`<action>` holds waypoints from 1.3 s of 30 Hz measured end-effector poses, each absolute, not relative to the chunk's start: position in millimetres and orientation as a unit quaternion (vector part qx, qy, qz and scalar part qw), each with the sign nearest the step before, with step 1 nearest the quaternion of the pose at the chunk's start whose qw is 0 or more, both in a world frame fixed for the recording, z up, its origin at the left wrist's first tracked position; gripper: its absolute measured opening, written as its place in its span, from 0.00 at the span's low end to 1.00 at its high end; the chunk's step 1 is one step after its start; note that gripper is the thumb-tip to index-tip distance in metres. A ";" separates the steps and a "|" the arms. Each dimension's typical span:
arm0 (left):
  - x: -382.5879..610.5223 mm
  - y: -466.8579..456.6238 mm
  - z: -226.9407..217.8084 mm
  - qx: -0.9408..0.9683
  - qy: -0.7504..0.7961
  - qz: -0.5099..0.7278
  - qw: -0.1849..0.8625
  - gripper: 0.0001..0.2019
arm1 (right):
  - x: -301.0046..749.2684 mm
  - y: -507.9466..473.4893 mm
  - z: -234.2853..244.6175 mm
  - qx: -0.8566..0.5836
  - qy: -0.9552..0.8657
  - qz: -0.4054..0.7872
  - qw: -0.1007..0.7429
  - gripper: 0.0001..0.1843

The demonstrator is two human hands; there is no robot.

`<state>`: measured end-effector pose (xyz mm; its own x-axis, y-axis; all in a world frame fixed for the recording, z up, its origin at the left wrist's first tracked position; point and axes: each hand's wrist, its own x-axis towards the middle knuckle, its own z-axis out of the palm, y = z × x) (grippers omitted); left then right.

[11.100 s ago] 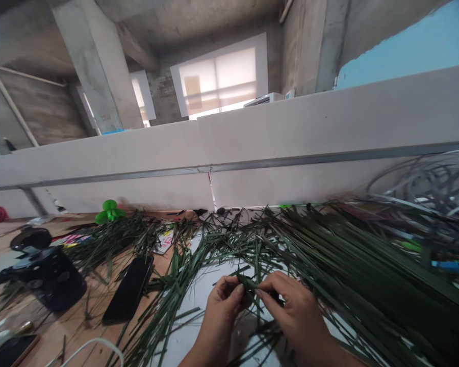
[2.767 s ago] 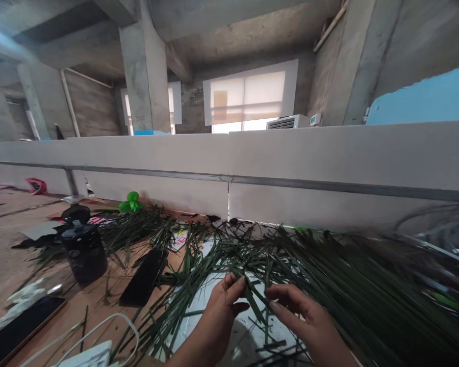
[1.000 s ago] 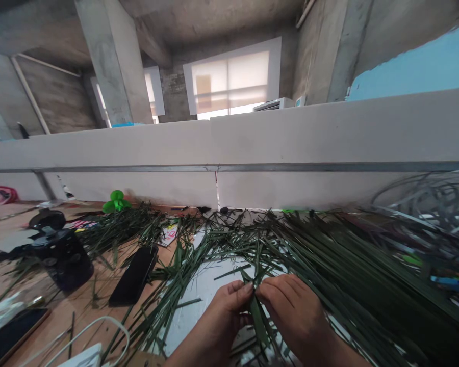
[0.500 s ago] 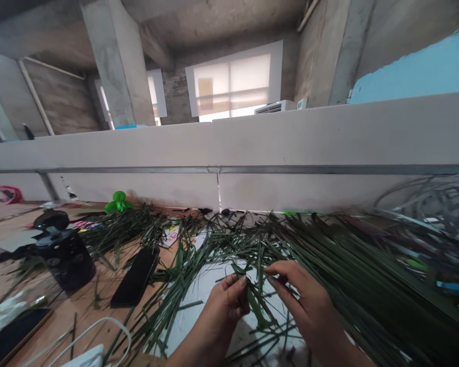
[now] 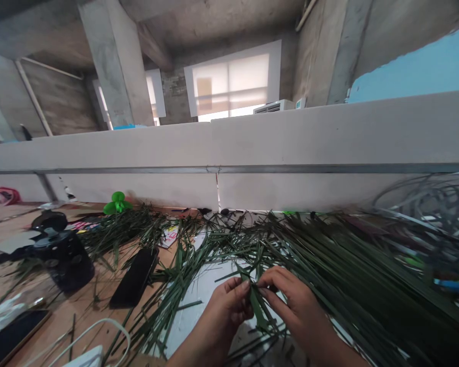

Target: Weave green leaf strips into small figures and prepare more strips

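Observation:
My left hand (image 5: 225,311) and my right hand (image 5: 290,306) meet low in the middle of the head view, over a white sheet (image 5: 208,285) on the table. Both pinch a folded green leaf strip (image 5: 255,306), fingertips touching it from either side. The strip's loose ends stick up and down between the hands. A large heap of long green leaf strips (image 5: 348,270) lies just to the right of my right hand and spreads behind both hands.
A black phone (image 5: 134,276) lies left of the hands. Farther left are a black jar (image 5: 65,257), another dark phone (image 5: 11,336) and a white cable (image 5: 95,331). A small green toy (image 5: 115,203) sits by the white partition (image 5: 290,153). Tangled cables (image 5: 432,204) fill the far right.
Half a second ago my right hand was raised and apart from the left; now it has come back down and pinches the strip beside the left fingers.

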<state>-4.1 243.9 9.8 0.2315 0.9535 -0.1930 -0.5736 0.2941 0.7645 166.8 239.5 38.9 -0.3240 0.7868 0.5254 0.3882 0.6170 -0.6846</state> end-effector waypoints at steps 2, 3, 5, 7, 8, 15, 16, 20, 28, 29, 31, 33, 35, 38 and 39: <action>-6.2 246.7 10.4 0.273 0.336 0.520 0.736 0.27 | 166.4 239.6 41.5 -0.374 -0.777 0.251 0.440 0.09; -7.8 247.4 12.3 0.271 0.333 0.518 0.740 0.29 | 166.5 240.3 43.1 -0.374 -0.771 0.272 0.438 0.10; -11.8 247.4 18.8 0.289 0.325 0.502 0.747 0.34 | 167.2 242.8 46.5 -0.379 -0.749 0.332 0.431 0.12; -15.9 245.5 27.1 0.329 0.330 0.481 0.742 0.32 | 168.5 245.8 49.4 -0.383 -0.713 0.410 0.421 0.14; -17.9 244.3 31.1 0.351 0.337 0.474 0.734 0.29 | 169.2 247.1 50.4 -0.383 -0.690 0.454 0.414 0.15; -25.8 245.1 37.6 0.432 0.372 0.484 0.664 0.19 | 170.2 246.7 51.3 -0.387 -0.584 0.592 0.398 0.17; -25.6 245.9 36.5 0.432 0.372 0.485 0.663 0.19 | 170.4 247.0 50.8 -0.389 -0.584 0.587 0.404 0.17; -22.3 246.1 32.0 0.404 0.376 0.509 0.661 0.18 | 176.2 255.6 47.3 -0.418 -0.577 0.520 0.471 0.20; -17.5 243.5 20.5 0.310 0.392 0.577 0.646 0.18 | 182.8 256.1 51.3 -0.441 -0.648 0.287 0.551 0.15; -17.3 243.2 19.9 0.304 0.395 0.579 0.645 0.18 | 181.2 253.2 52.6 -0.441 -0.658 0.266 0.549 0.14; -16.6 242.6 19.6 0.290 0.401 0.583 0.645 0.18 | 178.2 248.6 54.2 -0.439 -0.666 0.250 0.549 0.14; -15.7 242.1 19.6 0.280 0.404 0.584 0.646 0.19 | 176.6 247.0 53.5 -0.441 -0.658 0.261 0.552 0.15; -14.9 241.9 19.2 0.276 0.401 0.583 0.650 0.19 | 176.7 248.3 50.8 -0.445 -0.659 0.274 0.542 0.15; -14.2 242.2 17.5 0.286 0.397 0.572 0.659 0.18 | 178.3 251.9 46.1 -0.458 -0.661 0.271 0.529 0.13; -14.1 242.4 16.6 0.291 0.398 0.564 0.662 0.18 | 178.7 252.7 45.1 -0.462 -0.657 0.270 0.531 0.12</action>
<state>-14.1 242.4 16.6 0.0462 0.9790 -0.1985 -0.5148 0.1936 0.8351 178.7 252.7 45.1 -0.0089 0.8942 0.4476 0.3209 0.4265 -0.8457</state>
